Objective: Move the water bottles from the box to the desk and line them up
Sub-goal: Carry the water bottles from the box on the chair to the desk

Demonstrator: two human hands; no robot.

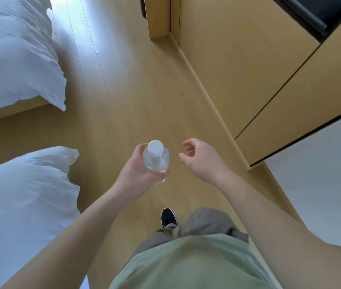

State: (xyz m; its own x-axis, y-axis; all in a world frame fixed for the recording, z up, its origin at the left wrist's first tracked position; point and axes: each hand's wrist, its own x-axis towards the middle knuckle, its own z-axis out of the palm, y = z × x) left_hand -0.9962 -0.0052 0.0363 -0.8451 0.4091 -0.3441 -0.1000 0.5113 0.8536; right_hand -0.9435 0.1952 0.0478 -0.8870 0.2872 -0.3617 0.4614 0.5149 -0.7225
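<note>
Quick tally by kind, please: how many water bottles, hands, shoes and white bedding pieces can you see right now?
Water bottles: 1, held in the left hand
Hands: 2, the right hand holding nothing
Shoes: 1
White bedding pieces: 2
Total: 6

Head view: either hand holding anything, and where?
Left hand grips the water bottle round its body, cap up. Right hand holds nothing.

The left hand (136, 170) holds a bottle (156, 160) upright over the floor (123, 90), with the right hand (200, 158) just beside it, apart. Beds (15, 59) lie left, cabinets (238, 69) right, a shoe (167, 216) below the hands.
</note>
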